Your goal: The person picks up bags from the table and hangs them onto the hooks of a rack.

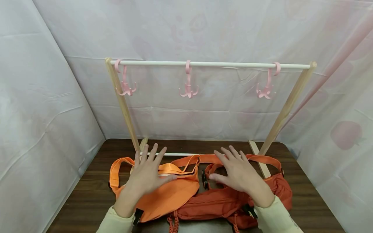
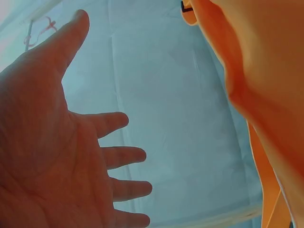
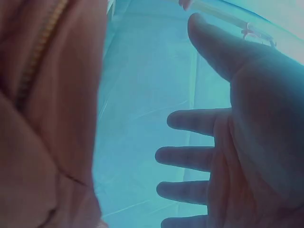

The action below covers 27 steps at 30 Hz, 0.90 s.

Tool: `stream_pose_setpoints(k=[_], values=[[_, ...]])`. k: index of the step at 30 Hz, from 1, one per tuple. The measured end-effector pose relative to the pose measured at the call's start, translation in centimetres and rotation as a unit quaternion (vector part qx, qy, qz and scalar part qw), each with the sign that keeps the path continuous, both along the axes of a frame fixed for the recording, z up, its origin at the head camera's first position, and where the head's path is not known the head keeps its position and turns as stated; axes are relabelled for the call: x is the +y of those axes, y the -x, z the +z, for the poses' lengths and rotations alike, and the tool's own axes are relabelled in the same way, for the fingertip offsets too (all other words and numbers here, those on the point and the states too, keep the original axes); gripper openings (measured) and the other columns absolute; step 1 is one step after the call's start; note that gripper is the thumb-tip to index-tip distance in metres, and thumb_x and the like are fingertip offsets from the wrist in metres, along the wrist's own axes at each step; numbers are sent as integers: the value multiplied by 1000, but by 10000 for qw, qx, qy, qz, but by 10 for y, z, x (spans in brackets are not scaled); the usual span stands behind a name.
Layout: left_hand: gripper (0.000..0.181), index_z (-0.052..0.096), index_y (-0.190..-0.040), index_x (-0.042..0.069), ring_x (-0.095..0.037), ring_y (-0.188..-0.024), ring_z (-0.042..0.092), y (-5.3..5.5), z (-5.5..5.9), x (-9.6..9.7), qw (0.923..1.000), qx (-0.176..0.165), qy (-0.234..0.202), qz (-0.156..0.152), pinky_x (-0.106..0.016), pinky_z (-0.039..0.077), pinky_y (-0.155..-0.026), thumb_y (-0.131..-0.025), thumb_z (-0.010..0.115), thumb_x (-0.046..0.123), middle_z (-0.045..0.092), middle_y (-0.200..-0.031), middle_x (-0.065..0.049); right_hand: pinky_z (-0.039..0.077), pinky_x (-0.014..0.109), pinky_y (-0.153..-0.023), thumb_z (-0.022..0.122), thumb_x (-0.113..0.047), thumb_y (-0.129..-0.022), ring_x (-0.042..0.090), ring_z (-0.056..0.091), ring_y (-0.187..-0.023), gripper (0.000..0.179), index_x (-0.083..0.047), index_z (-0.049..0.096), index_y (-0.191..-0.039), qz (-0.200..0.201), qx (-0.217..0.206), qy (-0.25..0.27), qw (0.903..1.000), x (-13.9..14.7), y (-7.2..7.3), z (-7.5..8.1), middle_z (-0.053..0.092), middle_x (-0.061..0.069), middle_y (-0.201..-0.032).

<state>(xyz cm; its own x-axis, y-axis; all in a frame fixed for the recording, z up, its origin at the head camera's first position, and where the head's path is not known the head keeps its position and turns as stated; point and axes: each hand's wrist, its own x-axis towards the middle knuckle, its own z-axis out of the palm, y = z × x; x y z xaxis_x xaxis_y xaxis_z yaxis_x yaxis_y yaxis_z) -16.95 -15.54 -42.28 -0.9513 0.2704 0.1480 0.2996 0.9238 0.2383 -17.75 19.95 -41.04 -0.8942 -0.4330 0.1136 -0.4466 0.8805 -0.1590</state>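
Observation:
My left hand (image 1: 147, 174) is held flat with fingers spread over an orange bag (image 1: 172, 197) that has a strap and a black buckle. The left wrist view shows its empty palm beside the orange cloth (image 2: 270, 61). On the right, my right hand (image 1: 239, 171) also has its fingers spread, above a rust-red waist bag (image 1: 209, 204) with a webbing strap and black buckle (image 1: 205, 179). In the right wrist view that palm holds nothing, and the bag's zipper (image 3: 40, 47) shows at the left. The orange bag overlaps the red one.
Behind the bags stands a rack with wooden legs (image 1: 279, 119) and a white top bar (image 1: 227, 65). Three pink claw hooks hang from it, the middle hook (image 1: 188, 85) near its centre. Pale printed cloth (image 1: 52, 97) encloses the dark wood table (image 1: 78, 200).

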Motion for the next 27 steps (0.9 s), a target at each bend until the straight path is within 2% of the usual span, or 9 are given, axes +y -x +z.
stream_pose_setpoints(k=[7, 14, 20, 27], values=[[114, 29, -170, 25, -45, -161, -2, 2, 1, -9, 9999, -110, -95, 4, -76, -1, -119, -83, 45, 97, 17, -175, -16, 22, 71, -120, 52, -85, -92, 45, 27, -156, 98, -21, 43, -165, 153, -89, -229, 9996, -6, 4, 11, 40, 14, -166], [98, 30, -170, 23, -44, -161, 0, 2, 2, -19, 9999, -144, -40, -25, -78, 3, -118, -95, 53, 82, 21, -174, -17, 24, 68, -120, 66, -70, -95, 45, 33, -153, 88, -16, 46, -162, 393, 60, -531, 9978, -14, 8, 22, 46, 15, -163], [85, 31, -170, 22, -47, -160, 6, 3, 3, -25, 9999, -115, 38, 8, -78, 4, -117, -102, 61, 63, 21, -174, -18, 27, 68, -119, 69, -65, -96, 45, 39, -150, 84, -15, 50, -160, 559, 258, -806, 9948, -22, 13, 30, 51, 15, -158], [78, 34, -168, 20, -50, -158, 16, 2, 6, -32, 9997, 67, 208, 59, -79, 10, -117, -105, 62, 55, 29, -171, -22, 27, 67, -120, 67, -66, -97, 44, 40, -150, 82, -15, 51, -159, 739, 265, -1090, 9909, -35, 16, 38, 54, 13, -156]])
